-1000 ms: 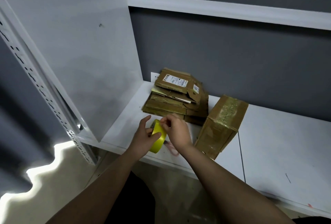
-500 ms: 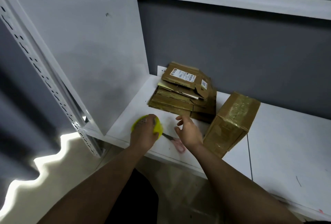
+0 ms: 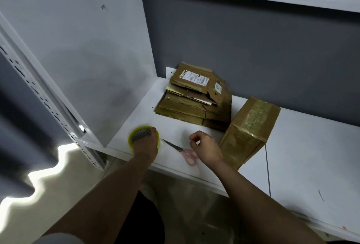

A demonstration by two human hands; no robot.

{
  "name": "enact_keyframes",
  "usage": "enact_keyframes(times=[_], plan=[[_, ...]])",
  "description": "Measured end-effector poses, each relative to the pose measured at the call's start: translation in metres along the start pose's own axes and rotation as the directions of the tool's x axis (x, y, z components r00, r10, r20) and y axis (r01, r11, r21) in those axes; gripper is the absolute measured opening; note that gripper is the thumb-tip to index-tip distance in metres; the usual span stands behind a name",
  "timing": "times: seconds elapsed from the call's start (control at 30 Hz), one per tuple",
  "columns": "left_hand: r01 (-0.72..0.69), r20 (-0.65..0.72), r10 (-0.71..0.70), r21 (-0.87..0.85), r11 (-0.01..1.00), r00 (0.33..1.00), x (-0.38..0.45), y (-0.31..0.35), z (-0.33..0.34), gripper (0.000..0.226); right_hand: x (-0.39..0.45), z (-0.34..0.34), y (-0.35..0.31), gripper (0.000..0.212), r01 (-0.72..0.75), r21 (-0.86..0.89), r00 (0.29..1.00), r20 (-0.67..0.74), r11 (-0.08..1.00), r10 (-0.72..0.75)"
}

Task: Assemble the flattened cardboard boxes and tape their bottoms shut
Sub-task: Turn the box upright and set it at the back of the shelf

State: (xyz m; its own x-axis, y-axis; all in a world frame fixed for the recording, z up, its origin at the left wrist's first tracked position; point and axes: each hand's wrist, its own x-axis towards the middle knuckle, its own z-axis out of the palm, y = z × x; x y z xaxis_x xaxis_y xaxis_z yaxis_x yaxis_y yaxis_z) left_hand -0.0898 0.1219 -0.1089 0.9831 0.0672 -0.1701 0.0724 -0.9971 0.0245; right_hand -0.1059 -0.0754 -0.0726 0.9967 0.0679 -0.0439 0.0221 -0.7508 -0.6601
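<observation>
Left hand (image 3: 145, 146) covering yellow tape roll (image 3: 134, 133) (fingers blurred)

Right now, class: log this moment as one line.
left hand: on tape roll | right hand: empty, above scissors | taped box: on shelf

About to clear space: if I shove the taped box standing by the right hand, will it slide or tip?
The taped box stands on end, leaning, so a high push would probably tip it. Its glossy tape may help it slide on the shelf. Weight can't be judged.
</observation>
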Motion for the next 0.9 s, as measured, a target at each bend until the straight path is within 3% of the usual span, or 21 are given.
enact_keyframes(times=[0.1,0.2,0.3,0.37,0.43,0.53,0.6,0.7,0.9], plan=[[0.026,0.006,-0.025,-0.043,0.999,1.000,-0.006,0.009,-0.010,0.072,-0.013,-0.019,0.000,0.014,0.066,0.014,0.998,-0.020,0.998,-0.065],[-0.127,-0.216,0.097,-0.130,0.983,0.972,-0.027,0.037,-0.025,0.084,-0.030,-0.050,0.008,0.014,0.177,-0.057,0.972,-0.148,0.982,-0.184],[-0.344,-0.240,0.270,-0.361,0.867,0.932,-0.053,0.090,-0.033,0.097,-0.041,-0.087,0.026,0.012,0.198,-0.334,0.836,-0.434,0.922,-0.337],[-0.329,-0.174,0.278,-0.497,0.803,0.944,-0.063,0.129,-0.032,0.106,-0.039,-0.109,0.045,0.018,0.088,-0.441,0.779,-0.528,0.893,-0.337],[-0.273,-0.119,0.253,-0.584,0.765,0.960,-0.063,0.162,-0.028,0.115,-0.033,-0.127,0.065,0.038,-0.015,-0.448,0.864,-0.456,0.894,-0.214],[-0.198,-0.084,0.187,-0.628,0.753,0.979,-0.061,0.196,-0.024,0.126,-0.028,-0.144,0.090,0.062,0.024,-0.466,0.977,-0.175,0.885,-0.118],[-0.186,-0.099,0.159,-0.627,0.757,0.982,-0.060,0.211,-0.019,0.131,-0.025,-0.144,0.095,0.073,0.076,-0.438,0.988,-0.086,0.896,-0.125],[-0.152,-0.145,0.076,-0.641,0.753,0.986,-0.057,0.228,-0.010,0.138,-0.020,-0.142,0.096,0.084,0.084,-0.480,0.988,-0.073,0.873,-0.135],[-0.122,-0.209,-0.024,-0.653,0.748,0.978,-0.057,0.246,-0.011,0.139,-0.023,-0.143,0.103,0.073,0.108,-0.573,0.985,-0.051,0.812,-0.167]])
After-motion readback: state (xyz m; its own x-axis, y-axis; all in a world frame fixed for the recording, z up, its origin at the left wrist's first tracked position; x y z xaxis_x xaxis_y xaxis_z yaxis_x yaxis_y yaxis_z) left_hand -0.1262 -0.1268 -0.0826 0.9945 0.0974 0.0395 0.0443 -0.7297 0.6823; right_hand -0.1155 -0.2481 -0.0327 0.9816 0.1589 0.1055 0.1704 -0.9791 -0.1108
